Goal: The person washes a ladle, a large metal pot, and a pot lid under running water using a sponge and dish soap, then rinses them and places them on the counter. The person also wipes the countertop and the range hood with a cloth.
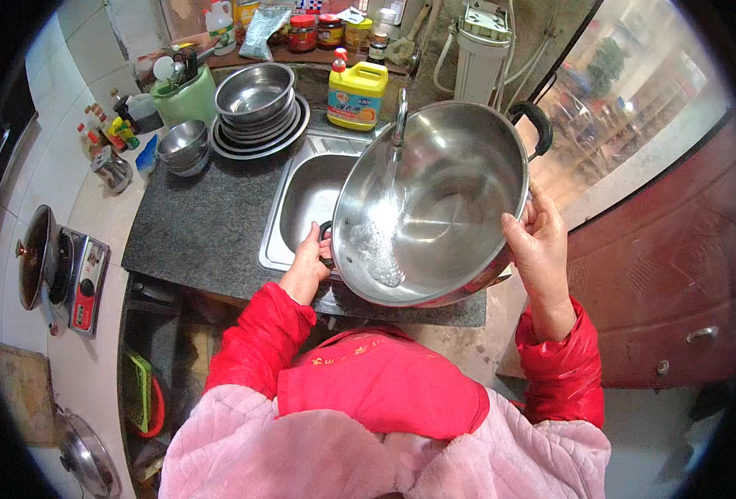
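Note:
A large stainless steel wok with two black handles is tilted over the right part of the sink. My left hand grips its left handle. On the right, my right hand holds the rim, thumb on the edge, below the other handle. Water runs from the faucet into the wok and gathers at its lower left. Behind the sink stands a yellow detergent jug with a red pump top.
Stacked steel bowls and plates and smaller bowls stand on the dark stone counter. A green utensil holder is behind them. Jars line the back ledge. At left is a portable gas stove; at right, a reddish door.

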Motion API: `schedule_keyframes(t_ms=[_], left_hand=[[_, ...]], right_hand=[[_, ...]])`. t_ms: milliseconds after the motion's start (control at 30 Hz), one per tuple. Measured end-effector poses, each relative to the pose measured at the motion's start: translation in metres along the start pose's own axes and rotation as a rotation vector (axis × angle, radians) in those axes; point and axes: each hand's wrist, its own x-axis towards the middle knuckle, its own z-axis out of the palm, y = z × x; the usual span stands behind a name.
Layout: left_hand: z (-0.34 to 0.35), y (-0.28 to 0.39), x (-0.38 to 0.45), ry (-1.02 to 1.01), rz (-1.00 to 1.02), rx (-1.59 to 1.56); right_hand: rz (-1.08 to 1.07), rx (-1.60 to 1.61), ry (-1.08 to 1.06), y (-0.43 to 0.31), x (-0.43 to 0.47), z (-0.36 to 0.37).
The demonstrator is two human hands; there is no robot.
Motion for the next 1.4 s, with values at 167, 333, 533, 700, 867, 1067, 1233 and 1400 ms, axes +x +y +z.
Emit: schedule_keyframes(t_ms=[167,333,533,700,867,1067,1233,1400], left_hand=[[0.017,-0.009,-0.004,0.081,-0.048,0.056],[0.03,-0.025,-0.025,0.098,-0.072,0.096],[0.031,0.058,-0.088,-0.288,-0.009,-0.164],[0.072,0.085,-0.181,-0.385,0.27,-0.029],[0.069,0.077,-0.219,-0.21,0.601,0.239],[0.034,0.043,-0.209,-0.13,0.619,0.225],[0.021,0.022,-0.204,-0.196,0.582,0.105],[0.024,0.016,-0.206,-0.154,0.601,0.098]], right_hand=[[0.087,-0.019,-0.034,-0.019,0.004,0.001],[0.112,0.025,-0.045,-0.018,0.008,-0.012],[0.261,0.077,0.045,0.013,0.002,-0.053],[0.51,0.151,0.023,0.077,-0.008,-0.039],[0.517,0.166,-0.141,0.109,-0.009,-0.01],[0.492,-0.003,-0.238,0.127,0.006,-0.022],[0.224,-0.729,-0.61,0.097,0.037,-0.037],[-0.679,-0.97,-0.587,0.071,0.075,0.04]])
